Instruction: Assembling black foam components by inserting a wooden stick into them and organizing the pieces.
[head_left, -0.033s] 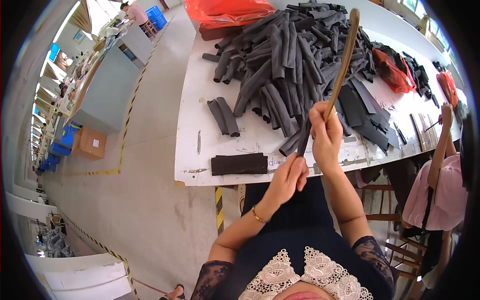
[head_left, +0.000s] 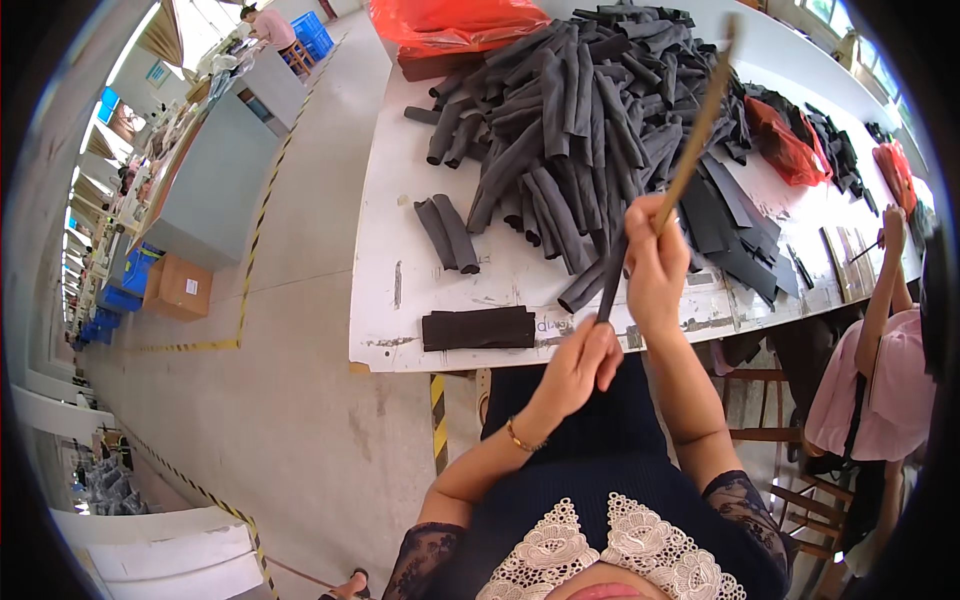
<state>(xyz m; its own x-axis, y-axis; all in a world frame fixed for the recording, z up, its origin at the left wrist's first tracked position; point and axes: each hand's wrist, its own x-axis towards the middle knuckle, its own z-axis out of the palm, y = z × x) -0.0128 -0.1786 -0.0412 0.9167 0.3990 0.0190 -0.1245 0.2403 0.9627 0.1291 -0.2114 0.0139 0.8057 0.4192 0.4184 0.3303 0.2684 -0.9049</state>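
Fingers of our right hand (head_left: 655, 262) clamp the long tan wooden stick (head_left: 700, 125); just below, our left hand (head_left: 585, 362) pinches the dark fabric sleeve (head_left: 610, 285) on it, unchanged.

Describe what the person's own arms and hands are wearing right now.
Both forearms are bare. The left hand has a thin gold bracelet at its wrist; the right hand shows no jewellery. Near the shoulders, sheer black lace sleeves begin, part of a dark top with a white lace collar.
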